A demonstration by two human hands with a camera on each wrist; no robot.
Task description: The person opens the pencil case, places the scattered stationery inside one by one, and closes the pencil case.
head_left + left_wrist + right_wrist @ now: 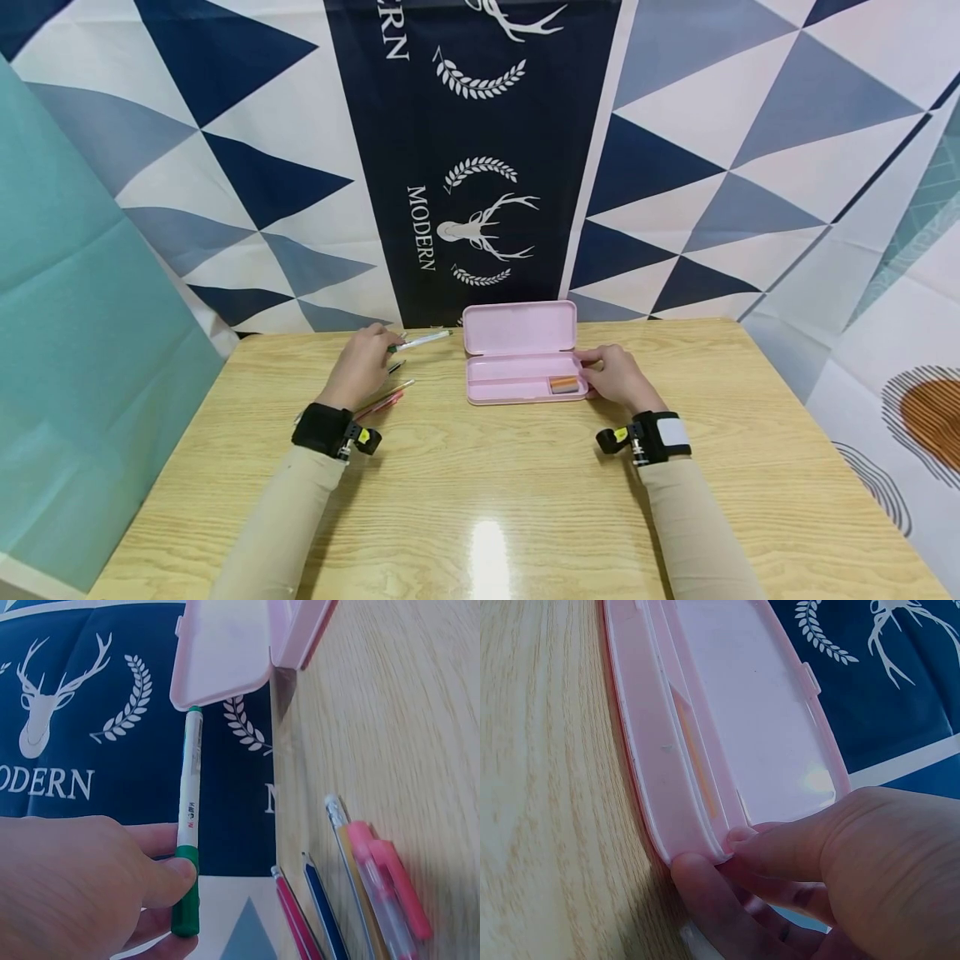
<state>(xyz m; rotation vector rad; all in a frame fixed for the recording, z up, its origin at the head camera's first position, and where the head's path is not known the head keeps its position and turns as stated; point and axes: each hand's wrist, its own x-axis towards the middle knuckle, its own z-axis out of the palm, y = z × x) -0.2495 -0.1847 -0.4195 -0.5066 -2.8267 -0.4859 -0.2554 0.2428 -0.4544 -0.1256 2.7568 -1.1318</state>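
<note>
My left hand (pixel 357 364) pinches a white marker with a green cap (pixel 190 787), thumb and fingers around the capped end. The marker is raised, its other end pointing toward the pencil case. That pink pencil case (pixel 506 391) lies with its lid (pixel 520 328) up, at the back of the table. At its right end, my right hand (pixel 617 377) grips the edge between thumb and fingers. An orange and grey eraser (pixel 564 384) sits in the right compartment. Beneath the left hand lie a pink pen (pixel 382 889), a wooden pencil (pixel 352 866), a dark blue pencil (pixel 324 907) and a thin pink pencil (pixel 296 911).
The wooden table (pixel 480 483) ends at a patterned cloth backdrop (pixel 487 125) right behind the case lid. A teal cloth (pixel 82 317) hangs along the left side. Each wrist wears a black strap (pixel 322 429) with a small camera.
</note>
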